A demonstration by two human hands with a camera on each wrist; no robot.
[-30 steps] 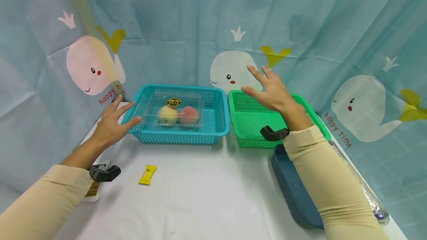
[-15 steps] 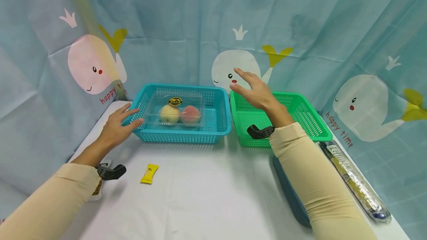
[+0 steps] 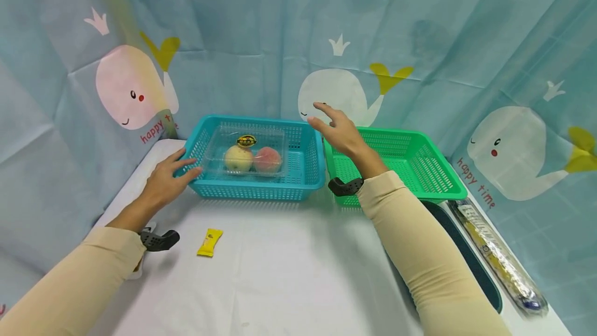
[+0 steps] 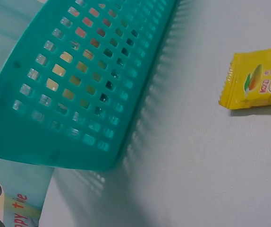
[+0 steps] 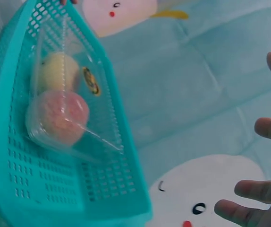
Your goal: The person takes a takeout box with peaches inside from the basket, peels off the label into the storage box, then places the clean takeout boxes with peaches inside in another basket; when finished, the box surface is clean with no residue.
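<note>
Light blue curtain (image 3: 224, 87) with cartoon whales all round the back, white table (image 3: 280, 268) below, and that's the whole backdrop. Main thing is the blue basket (image 3: 252, 192), sitting toward the back of the table, left of the middle. Inside it there's a clear plastic box (image 3: 263, 136) with a black and yellow label and two peaches (image 3: 267, 161), one pale yellow, one pinker.

Left hand (image 3: 165, 183) is at the basket's left end, fingers loosely spread around the rim. They look apart rather than clamped, and I honestly can't tell if they're touching the plastic. Right hand (image 3: 342, 134) is up in the air by the basket's far right corner, fingers clearly apart; the right wrist view has them well away from it.

Just to the right sits a green basket (image 3: 410, 170), partly covered by that arm. Yellow packet (image 3: 210, 242) lies out front by itself. Over on the right you've got a dark blue tray (image 3: 457, 245), half hidden by the beige sleeve (image 3: 410, 242), with a long shiny wrapped package (image 3: 496, 258) along the table edge.
</note>
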